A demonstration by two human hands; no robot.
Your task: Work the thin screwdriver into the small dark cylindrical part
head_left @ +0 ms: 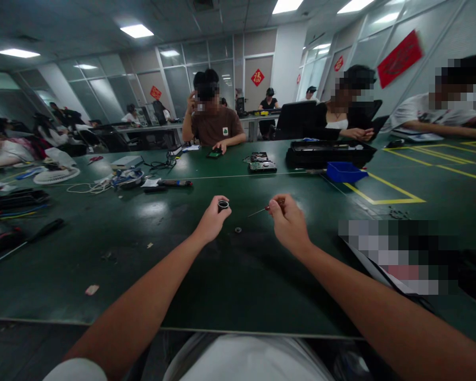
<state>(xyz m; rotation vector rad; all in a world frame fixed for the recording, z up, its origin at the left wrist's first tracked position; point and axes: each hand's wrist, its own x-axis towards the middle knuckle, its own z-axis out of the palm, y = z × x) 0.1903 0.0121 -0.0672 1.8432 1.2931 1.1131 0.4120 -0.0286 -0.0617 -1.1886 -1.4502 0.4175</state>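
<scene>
Near the middle of the green table (230, 286), my left hand (214, 219) is closed around a small dark cylindrical part (222, 206) with a light rim, its round end facing up. To the right, my right hand (289, 222) grips a thin screwdriver (257, 212) by its reddish handle, the metal shaft pointing left toward my left hand. The tool tip and the cylindrical part are apart. A small round piece (238, 230) lies on the table between and a little below my hands.
Beyond my hands are an opened hard drive (262, 166), a blue bin (345, 172) and a long black casing (331, 154). Cables (127, 179) and tools lie at the left, with a long screwdriver (43, 231). A person (218, 124) sits opposite, holding a green board.
</scene>
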